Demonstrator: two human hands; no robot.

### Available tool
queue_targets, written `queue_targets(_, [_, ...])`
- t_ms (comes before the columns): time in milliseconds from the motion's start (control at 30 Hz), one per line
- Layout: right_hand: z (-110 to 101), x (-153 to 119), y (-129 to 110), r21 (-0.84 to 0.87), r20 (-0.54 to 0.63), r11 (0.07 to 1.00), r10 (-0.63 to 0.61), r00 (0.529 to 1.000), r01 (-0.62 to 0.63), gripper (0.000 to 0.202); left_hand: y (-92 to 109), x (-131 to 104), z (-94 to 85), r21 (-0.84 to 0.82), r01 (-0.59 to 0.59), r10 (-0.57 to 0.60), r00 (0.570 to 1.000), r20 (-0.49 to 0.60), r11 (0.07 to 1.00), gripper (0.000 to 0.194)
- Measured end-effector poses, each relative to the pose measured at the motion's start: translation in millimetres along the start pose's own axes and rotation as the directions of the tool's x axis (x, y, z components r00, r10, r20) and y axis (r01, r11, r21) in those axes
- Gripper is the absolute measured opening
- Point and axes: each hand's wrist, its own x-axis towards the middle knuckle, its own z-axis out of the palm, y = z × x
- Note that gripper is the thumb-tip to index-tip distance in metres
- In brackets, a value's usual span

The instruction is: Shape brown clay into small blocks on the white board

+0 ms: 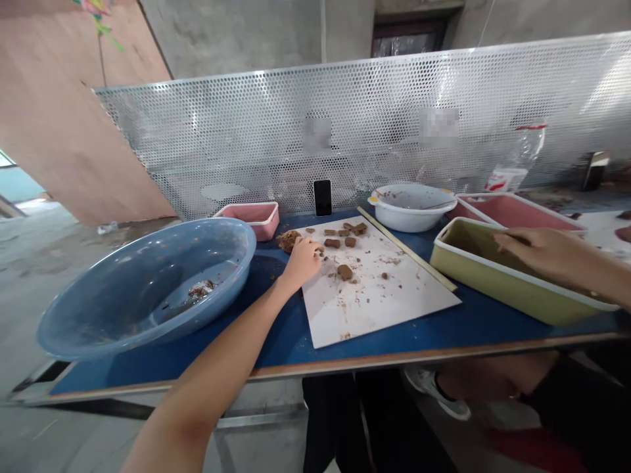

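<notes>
Head view: brown block, long axis sideways, lies beside left hand, grip unclear.

Rough, matt lumps; glossy plastic basin

From here the screen gleams like metal, the bottle looks clear, shiny plastic, and the board smooth.

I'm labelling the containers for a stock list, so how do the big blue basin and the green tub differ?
Colour: the blue basin is blue right up to its rim, while the green tub has a white rim.
Shape: the blue basin is rounded, whereas the green tub is long and straight-sided.
Shared: both are open-topped and sit on the table.
</notes>
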Motion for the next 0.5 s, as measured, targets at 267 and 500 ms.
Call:
queue_targets(267, [-13.8,-13.3,-57.0,0.111,-0.104,0.988,-0.095,0.990,0.107,0.047,-0.3,-1.0,6.1,0.020,-0.025,0.026,0.999,-0.035,0.999,0.042])
queue_targets(500, [30.1,3.7,-194.9,0.321,-0.085,0.841,-0.433,0.897,0.436,0.040,1.2,-2.6,9.7,0.014,-0.016,0.017,0.997,-0.078,1.000,0.044])
